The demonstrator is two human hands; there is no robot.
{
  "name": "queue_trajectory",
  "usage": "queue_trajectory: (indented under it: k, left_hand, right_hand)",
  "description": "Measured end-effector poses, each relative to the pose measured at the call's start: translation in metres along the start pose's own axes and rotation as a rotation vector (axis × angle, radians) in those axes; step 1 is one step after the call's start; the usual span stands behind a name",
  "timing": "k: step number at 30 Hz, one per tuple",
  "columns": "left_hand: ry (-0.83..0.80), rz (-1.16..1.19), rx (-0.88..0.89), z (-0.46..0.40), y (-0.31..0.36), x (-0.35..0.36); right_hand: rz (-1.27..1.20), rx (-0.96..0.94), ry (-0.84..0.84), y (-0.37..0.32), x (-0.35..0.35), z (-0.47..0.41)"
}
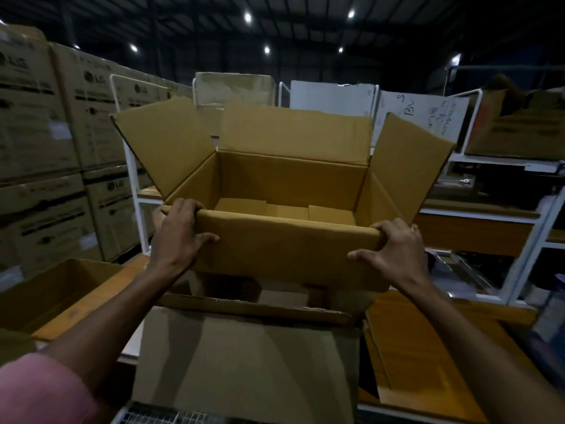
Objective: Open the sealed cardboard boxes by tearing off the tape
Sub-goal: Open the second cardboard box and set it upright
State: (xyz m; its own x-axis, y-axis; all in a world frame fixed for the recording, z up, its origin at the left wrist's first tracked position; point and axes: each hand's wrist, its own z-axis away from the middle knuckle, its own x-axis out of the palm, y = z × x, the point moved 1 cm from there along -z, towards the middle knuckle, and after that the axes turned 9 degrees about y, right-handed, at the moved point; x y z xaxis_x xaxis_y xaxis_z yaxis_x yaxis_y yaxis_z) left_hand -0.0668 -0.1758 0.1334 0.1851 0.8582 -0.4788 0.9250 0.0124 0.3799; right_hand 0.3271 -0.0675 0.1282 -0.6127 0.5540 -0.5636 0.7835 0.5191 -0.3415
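Warehouse interior, dimly lit, with round ceiling lamps [247,17] glowing overhead against a dark roof. Stacked printed cartons [46,154] fill the left side, rising in several tiers. White metal shelving [519,215] stands at the right and carries mixed goods too dark to identify; a white board with handwriting [428,111] leans behind the work area. A wooden tabletop [422,347] shows bare at lower right, and a second open carton [52,292] sits at lower left. In the foreground lies a flattened or folded piece of cardboard [244,362], directly beneath the raised work. The cardboard box [287,252] is at centre frame, held up above that cardboard, its four top flaps all standing open and its inside bare down to the folded bottom flaps. No tape can be made out on it. The left hand [180,237] has its grip on the near-left corner of the box rim, fingers curled over the top edge into the box and thumb lying across the outer front wall. The right hand [394,249] has its grip on the near-right corner in the same manner, fingers hooked over the rim, thumb pressed flat against the front wall; a ring shows on one finger. A pink sleeve [36,390] covers the left upper arm at the bottom-left corner.
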Motion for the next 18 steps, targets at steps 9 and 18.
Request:
queue_trajectory:
  k: [9,18]
  left_hand:
    - [-0.12,-0.012,-0.054,0.001,-0.05,0.033]
    - [-0.303,-0.093,-0.142,0.003,-0.078,0.103]
  right_hand:
    - [0.023,0.112,-0.14,-0.015,0.059,0.004]
    - [0.063,0.235,-0.241,0.014,0.118,0.007]
